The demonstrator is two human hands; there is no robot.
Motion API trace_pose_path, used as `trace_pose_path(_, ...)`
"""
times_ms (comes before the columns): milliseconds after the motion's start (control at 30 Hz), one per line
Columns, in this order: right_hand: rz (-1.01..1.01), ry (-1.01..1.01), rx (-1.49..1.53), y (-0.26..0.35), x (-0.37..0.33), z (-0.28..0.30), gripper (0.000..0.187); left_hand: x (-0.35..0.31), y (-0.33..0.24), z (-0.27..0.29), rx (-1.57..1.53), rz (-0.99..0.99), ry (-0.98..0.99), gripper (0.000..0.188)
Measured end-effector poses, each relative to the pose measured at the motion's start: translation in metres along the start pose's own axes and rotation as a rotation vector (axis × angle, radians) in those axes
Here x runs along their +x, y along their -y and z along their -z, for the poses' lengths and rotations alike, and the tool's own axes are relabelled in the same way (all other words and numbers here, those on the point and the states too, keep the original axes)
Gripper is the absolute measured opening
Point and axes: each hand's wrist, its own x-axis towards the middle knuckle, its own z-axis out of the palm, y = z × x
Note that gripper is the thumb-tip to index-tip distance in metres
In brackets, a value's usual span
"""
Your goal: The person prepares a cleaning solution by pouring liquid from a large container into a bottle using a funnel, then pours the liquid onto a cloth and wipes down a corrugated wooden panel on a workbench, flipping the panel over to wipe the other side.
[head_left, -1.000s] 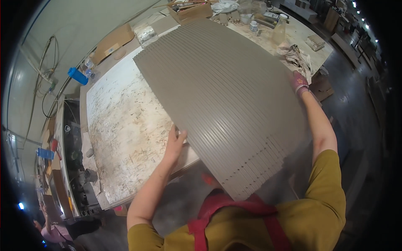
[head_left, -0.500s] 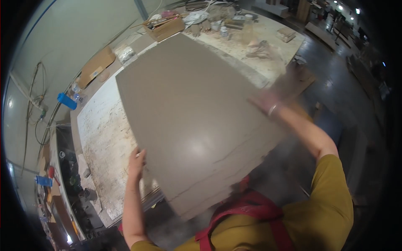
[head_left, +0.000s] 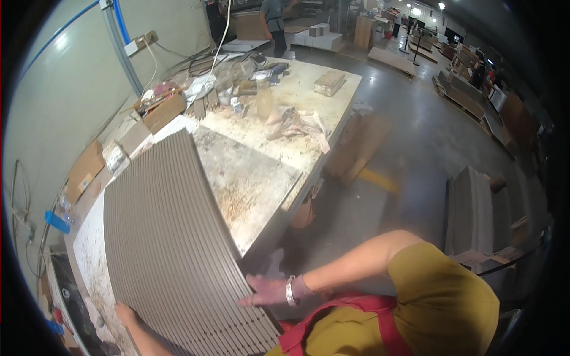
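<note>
A large grey-brown panel (head_left: 172, 237) shows a face of close parallel grooves and lies over the worktable, its right edge bowed. Small dark marks cross the grooves near its lower end. At the panel's left edge is my left hand (head_left: 126, 314), closed on that edge with its fingertips mostly hidden. My right hand (head_left: 267, 291), in a purplish glove with a pale band at the wrist, lies at the right edge. Its fingers are stretched out and touch the grooved surface.
A dusty worktable (head_left: 323, 113) carries a crumpled cloth (head_left: 300, 127), a wrapped block (head_left: 329, 83), bottles and a cardboard box (head_left: 163, 113) of tools. A blue bottle (head_left: 57, 221) stands left. Stacked boards (head_left: 472, 207) rise from the floor at right. A person (head_left: 273, 26) stands far back.
The panel's smooth face was up before; now its grooved face shows. It sits lower and farther left in view. My right hand has come down to its near right edge, and the view has shifted.
</note>
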Motion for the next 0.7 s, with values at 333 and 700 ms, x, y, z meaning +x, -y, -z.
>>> trace_pose_path(333, 0.121, 0.629, 0.371, -0.013, 0.026, 0.063, 0.11, -0.04, -0.058, 0.041, 0.334, 0.264, 0.07, 0.055)
trace_pose_path(700, -0.305, 0.911, 0.568, -0.005, 0.099, 0.125, 0.076, -0.054, -0.065, 0.05, 0.155, 0.43, -0.026, 0.057)
